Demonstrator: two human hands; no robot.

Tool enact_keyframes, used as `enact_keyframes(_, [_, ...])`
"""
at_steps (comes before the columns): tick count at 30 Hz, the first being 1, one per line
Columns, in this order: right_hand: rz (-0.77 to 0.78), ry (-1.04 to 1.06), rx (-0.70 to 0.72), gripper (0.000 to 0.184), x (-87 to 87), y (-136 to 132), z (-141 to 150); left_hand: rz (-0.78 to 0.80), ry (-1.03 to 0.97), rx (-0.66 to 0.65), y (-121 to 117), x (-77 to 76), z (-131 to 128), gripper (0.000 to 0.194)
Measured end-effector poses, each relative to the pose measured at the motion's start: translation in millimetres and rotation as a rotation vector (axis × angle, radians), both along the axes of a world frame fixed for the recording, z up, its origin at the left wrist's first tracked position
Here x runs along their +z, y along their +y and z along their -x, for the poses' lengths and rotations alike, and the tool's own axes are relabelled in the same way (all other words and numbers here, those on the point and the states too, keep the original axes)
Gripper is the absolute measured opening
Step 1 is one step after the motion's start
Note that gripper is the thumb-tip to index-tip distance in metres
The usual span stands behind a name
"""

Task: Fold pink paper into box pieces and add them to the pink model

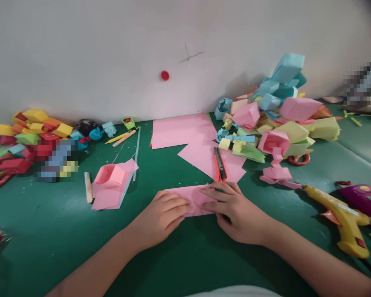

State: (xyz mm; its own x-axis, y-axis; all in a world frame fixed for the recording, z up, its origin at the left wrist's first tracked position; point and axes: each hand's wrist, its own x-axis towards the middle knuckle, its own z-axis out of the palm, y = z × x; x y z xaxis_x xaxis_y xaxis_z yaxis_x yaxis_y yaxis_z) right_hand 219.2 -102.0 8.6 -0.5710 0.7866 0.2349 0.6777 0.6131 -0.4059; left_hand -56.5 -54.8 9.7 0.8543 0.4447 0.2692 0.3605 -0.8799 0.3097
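Note:
A folded strip of pink paper (195,197) lies on the green tabletop in front of me. My left hand (163,214) rests over its left end, fingers stretched flat and pointing inward. Over the right end, my right hand (238,212) presses down with extended fingers, its thumb by the near edge. Just beyond the right fingertips, a utility knife (220,165) with an orange edge rests on loose pink sheets (198,156). To the left, a small pink paper box (111,175) sits on several pink pieces (108,199).
A pink paper stack (179,132) lies by the wall. Folded paper shapes pile up at right (297,130) and left (37,126). A yellow glue gun (343,214) and a purple one (361,194) lie on the right. A pale stick (88,187) lies left.

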Motion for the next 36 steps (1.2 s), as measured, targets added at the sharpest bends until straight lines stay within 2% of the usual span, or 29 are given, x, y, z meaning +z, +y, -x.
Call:
enact_keyframes(4, [0.048,0.026,0.020,0.051,-3.0,2.2,-2.5,0.029,-0.016,-0.001,0.6,1.7,1.0,0.027])
enact_keyframes(8, [0.073,0.050,0.034,0.045,-1.5,1.8,-3.6,0.043,-0.033,0.011,0.7,2.8,3.0,0.028])
enact_keyframes(15, [0.086,0.057,0.035,0.043,1.0,1.4,-2.9,-0.008,-0.048,0.120,0.5,0.8,2.7,0.026])
enact_keyframes(23, [0.068,0.063,0.030,0.032,-0.8,1.5,-3.0,0.008,-0.007,0.112,0.0,0.6,3.8,0.036])
enact_keyframes(36, [0.074,0.077,0.009,0.025,-7.6,2.9,-3.5,0.048,0.081,0.090,3.4,1.1,8.1,0.033])
